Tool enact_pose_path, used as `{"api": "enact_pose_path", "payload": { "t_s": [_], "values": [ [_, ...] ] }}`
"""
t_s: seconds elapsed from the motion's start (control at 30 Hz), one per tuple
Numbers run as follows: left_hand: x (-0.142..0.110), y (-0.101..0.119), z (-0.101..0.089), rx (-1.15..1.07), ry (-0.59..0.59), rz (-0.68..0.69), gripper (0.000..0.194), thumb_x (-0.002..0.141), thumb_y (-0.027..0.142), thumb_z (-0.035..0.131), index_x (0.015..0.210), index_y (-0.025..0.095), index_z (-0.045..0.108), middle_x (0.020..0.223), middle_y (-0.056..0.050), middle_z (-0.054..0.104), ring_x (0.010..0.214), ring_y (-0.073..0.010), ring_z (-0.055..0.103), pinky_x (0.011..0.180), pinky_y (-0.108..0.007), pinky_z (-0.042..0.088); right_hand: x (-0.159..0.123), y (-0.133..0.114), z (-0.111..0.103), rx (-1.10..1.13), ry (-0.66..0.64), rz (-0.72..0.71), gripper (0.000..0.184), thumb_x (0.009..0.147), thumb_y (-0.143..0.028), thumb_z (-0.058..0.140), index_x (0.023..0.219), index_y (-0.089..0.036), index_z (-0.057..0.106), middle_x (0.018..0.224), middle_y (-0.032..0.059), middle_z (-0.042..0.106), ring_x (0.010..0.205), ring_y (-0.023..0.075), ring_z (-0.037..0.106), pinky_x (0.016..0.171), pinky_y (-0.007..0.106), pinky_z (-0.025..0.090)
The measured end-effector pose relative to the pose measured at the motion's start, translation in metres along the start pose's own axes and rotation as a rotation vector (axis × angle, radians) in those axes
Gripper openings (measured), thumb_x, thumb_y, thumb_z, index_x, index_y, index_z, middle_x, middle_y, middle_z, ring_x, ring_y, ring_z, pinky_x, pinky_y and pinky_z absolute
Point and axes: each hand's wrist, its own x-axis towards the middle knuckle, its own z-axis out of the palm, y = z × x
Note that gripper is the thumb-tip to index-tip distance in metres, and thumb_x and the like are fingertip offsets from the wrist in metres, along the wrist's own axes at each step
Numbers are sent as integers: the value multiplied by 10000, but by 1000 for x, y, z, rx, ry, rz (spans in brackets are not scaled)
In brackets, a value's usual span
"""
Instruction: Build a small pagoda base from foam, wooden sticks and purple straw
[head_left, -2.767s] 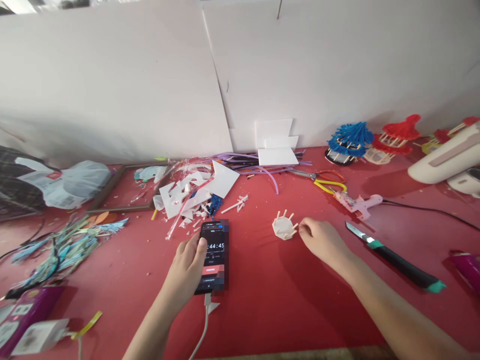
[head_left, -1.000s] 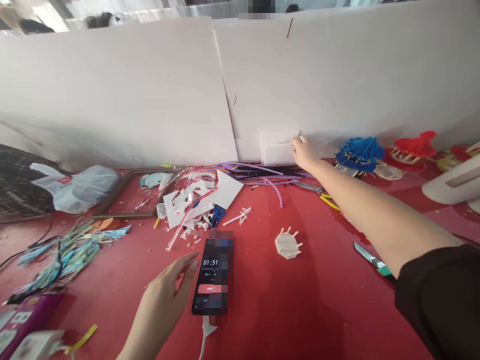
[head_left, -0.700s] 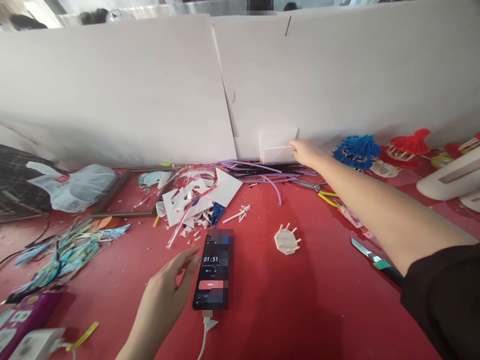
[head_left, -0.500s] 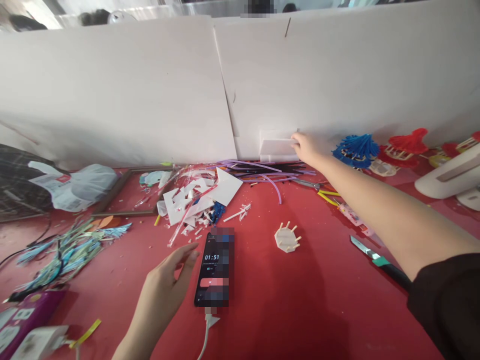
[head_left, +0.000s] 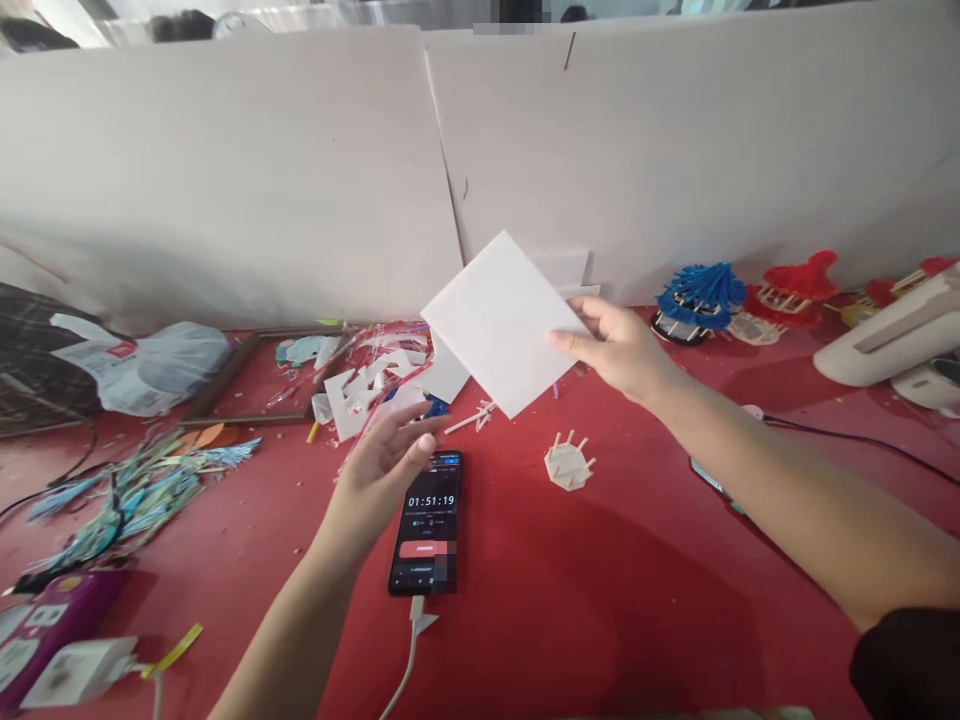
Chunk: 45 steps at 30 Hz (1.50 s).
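Observation:
My right hand point(head_left: 611, 345) grips a white foam board square point(head_left: 502, 325) at its right corner, thumb on the near face. The square is held up above the table, turned like a diamond. My left hand point(head_left: 386, 460) is raised over the upper left part of a phone point(head_left: 426, 525), fingers apart and holding nothing. The phone lies on the table with a lit timer screen and a white cable point(head_left: 412, 640) plugged in. To its right sits a small pale octagonal base point(head_left: 568, 467) with several short sticks standing along its rim.
White and blue scraps point(head_left: 375, 390) lie behind the phone. At the back right stand a blue-roofed model point(head_left: 701, 295) and a red-roofed model point(head_left: 795, 290). My right forearm largely covers a utility knife point(head_left: 709, 475). At left are a tassel bundle point(head_left: 142, 500), a wooden frame point(head_left: 217, 385) and a plastic bag point(head_left: 161, 365).
My right hand has taken the white foam square from the stack by the wall and brought it nearer, to the left. My left hand has lifted from beside the phone toward its top.

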Motion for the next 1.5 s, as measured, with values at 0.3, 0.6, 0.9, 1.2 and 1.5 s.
{"api": "enact_pose_path", "payload": {
  "t_s": [0.3, 0.6, 0.9, 1.2, 1.5],
  "values": [
    [27, 9, 29, -174, 75, -4, 345, 729, 445, 717, 879, 144, 639, 701, -22, 687, 508, -82, 536, 445, -181, 412, -17, 26, 6, -55, -154, 54, 362, 837, -402, 618, 1147, -218, 590, 1047, 55, 705, 785, 159, 664, 546, 239, 504],
    [25, -20, 14, -87, 112, 65, 382, 810, 474, 632, 1058, 183, 644, 1027, -75, 711, 820, -161, 646, 648, -241, 499, 25, 34, -28, -389, 194, -140, 326, 854, -361, 569, 1110, -180, 658, 1047, 78, 719, 889, 212, 658, 801, 367, 520],
    [0, -87, -15, 8, 287, 3, 421, 772, 526, 630, 981, 162, 653, 885, -78, 727, 825, -218, 683, 762, -342, 548, 106, 80, -72, -754, 366, -265, 229, 835, -223, 555, 990, -171, 716, 1007, 113, 698, 1009, 298, 603, 946, 478, 425],
    [-21, -108, -14, 124, 368, -16, 466, 822, 466, 550, 1183, 171, 529, 1140, -135, 633, 1037, -264, 628, 898, -438, 517, 128, 143, -61, -754, 520, -130, 303, 876, -247, 577, 1159, -146, 544, 1174, 120, 568, 1025, 229, 579, 913, 443, 464],
    [-48, -70, 33, 1113, 252, 113, 792, 852, 454, 495, 1456, 21, 223, 1224, -227, 528, 1069, -370, 533, 940, -539, 434, 88, 138, -60, -633, 562, -88, 308, 730, -216, 611, 1027, -187, 534, 1053, 91, 586, 650, 146, 554, 856, 438, 483]
  ]
}}
